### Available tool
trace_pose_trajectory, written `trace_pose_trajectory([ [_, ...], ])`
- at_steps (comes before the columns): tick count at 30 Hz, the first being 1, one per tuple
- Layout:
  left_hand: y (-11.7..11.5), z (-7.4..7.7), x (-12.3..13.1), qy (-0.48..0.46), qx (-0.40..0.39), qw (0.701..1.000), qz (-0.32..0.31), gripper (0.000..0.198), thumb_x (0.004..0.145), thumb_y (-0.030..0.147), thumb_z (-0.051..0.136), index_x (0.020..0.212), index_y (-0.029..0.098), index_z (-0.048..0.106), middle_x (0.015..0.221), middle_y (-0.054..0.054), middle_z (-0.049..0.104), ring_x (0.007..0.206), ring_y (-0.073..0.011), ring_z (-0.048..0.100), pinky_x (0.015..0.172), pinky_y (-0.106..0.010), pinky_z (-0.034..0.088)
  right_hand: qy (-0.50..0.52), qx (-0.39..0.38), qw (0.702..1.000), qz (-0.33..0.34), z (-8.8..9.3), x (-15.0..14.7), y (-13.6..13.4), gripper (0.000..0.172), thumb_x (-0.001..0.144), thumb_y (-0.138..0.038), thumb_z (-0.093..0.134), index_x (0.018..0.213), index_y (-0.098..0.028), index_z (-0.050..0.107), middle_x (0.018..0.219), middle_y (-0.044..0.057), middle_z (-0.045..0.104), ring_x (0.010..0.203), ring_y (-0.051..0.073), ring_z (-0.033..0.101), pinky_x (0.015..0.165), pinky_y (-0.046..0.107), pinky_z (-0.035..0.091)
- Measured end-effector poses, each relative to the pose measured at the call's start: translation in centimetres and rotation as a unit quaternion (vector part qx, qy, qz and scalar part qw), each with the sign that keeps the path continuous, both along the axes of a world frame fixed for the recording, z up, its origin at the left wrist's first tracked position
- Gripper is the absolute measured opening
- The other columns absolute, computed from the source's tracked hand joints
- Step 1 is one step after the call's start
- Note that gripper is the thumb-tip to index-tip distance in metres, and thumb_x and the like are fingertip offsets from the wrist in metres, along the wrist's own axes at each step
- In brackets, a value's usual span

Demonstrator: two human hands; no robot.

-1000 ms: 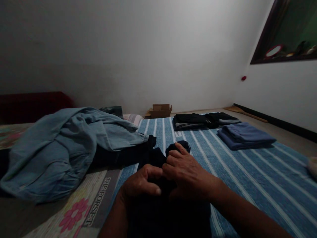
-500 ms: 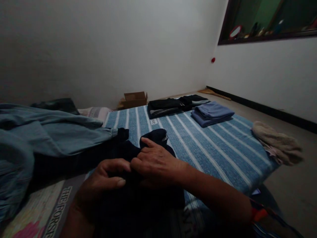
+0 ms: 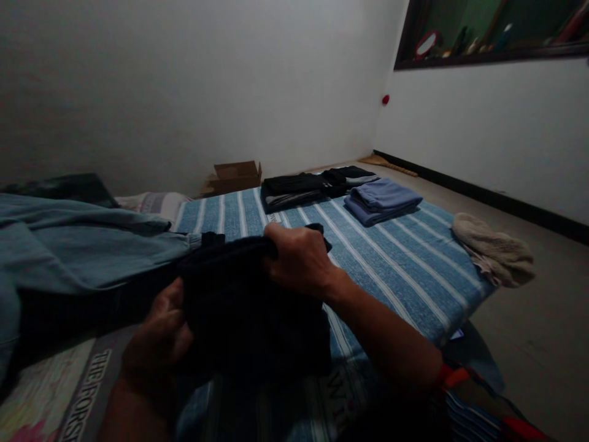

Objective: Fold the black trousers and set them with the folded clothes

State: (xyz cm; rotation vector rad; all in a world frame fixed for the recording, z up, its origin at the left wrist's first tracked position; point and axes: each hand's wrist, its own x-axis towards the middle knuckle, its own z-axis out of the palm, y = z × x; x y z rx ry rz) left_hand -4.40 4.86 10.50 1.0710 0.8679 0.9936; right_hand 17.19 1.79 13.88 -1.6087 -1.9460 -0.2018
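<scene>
A dark navy garment (image 3: 253,313) hangs between my two hands above the blue striped bedsheet (image 3: 377,258). My right hand (image 3: 299,258) is closed on its upper right edge, and a bit of dark cloth sticks out beyond the knuckles. At the garment's left side my left hand (image 3: 161,334) grips it, with the fingertips partly hidden behind the cloth. Left of the hands lies a light blue denim garment (image 3: 92,245), spread over dark cloth (image 3: 92,313).
Folded dark clothes (image 3: 297,187) and a folded blue garment (image 3: 381,199) lie at the bed's far side. A beige cloth (image 3: 494,248) rests on the right edge. An open cardboard box (image 3: 237,175) stands by the wall.
The dark garment has been raised and spread between my hands. My right hand moved up and closed on its top edge; my left hand shifted left. The view has turned slightly.
</scene>
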Motion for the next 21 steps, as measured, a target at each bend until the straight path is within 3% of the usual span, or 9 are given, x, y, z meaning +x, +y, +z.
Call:
trace_pose_trajectory([
  [2, 0.3, -0.5, 0.1, 0.053, 0.045, 0.997, -0.016, 0.085, 0.046, 0.044, 0.082, 0.124, 0.024, 0.057, 0.112, -0.006, 0.068, 0.099, -0.0315, 0.063, 0.081, -0.033, 0.055, 0.040, -0.002, 0.995, -0.090, 0.7, 1.4, 0.4, 0.025, 0.082, -0.032, 0.043, 0.101, -0.019, 0.054, 0.077, 0.005, 0.066, 0.071, 0.023, 0.063, 0.062, 0.031, 0.043],
  [6, 0.9, -0.8, 0.4, 0.156, 0.116, 0.972, -0.131, 0.080, 0.053, 0.046, 0.079, 0.126, 0.022, 0.056, 0.129, -0.009, 0.059, 0.121, -0.0361, 0.049, 0.100, -0.039, 0.042, 0.084, -0.004, 0.967, -0.240, 0.9, 4.7, 1.5, 0.028, 0.082, -0.031, 0.043, 0.105, -0.021, 0.054, 0.078, 0.005, 0.066, 0.074, 0.023, 0.063, 0.065, 0.031, 0.043],
  [12, 0.9, 0.0, 1.8, 0.397, 0.201, 0.864, -0.235, 0.080, 0.059, 0.047, 0.076, 0.132, 0.028, 0.049, 0.134, -0.006, 0.054, 0.121, -0.0360, 0.049, 0.102, -0.044, 0.039, 0.112, -0.043, 0.937, -0.329, -0.8, 8.2, 2.0, 0.027, 0.082, -0.029, 0.043, 0.103, -0.019, 0.056, 0.083, 0.010, 0.066, 0.078, 0.026, 0.062, 0.066, 0.032, 0.043],
  [18, -0.2, -1.6, 4.7, 0.526, 0.386, 0.733, -0.192, 0.088, 0.056, 0.040, 0.074, 0.136, 0.022, 0.043, 0.142, -0.013, 0.043, 0.131, -0.0388, 0.035, 0.109, -0.059, 0.015, 0.148, -0.062, 0.918, -0.364, -1.6, 10.9, 1.1, 0.030, 0.085, -0.025, 0.038, 0.111, -0.018, 0.053, 0.086, 0.010, 0.065, 0.080, 0.027, 0.062, 0.064, 0.032, 0.040],
  [21, 0.2, -2.6, 4.9, 0.552, 0.425, 0.702, -0.150, 0.071, 0.064, 0.033, 0.068, 0.131, 0.021, 0.047, 0.140, -0.016, 0.045, 0.130, -0.0416, 0.035, 0.106, -0.065, 0.012, 0.167, -0.045, 0.911, -0.374, -1.6, 12.4, 0.3, 0.029, 0.088, -0.029, 0.036, 0.110, -0.019, 0.053, 0.086, 0.011, 0.065, 0.081, 0.028, 0.061, 0.064, 0.032, 0.038],
])
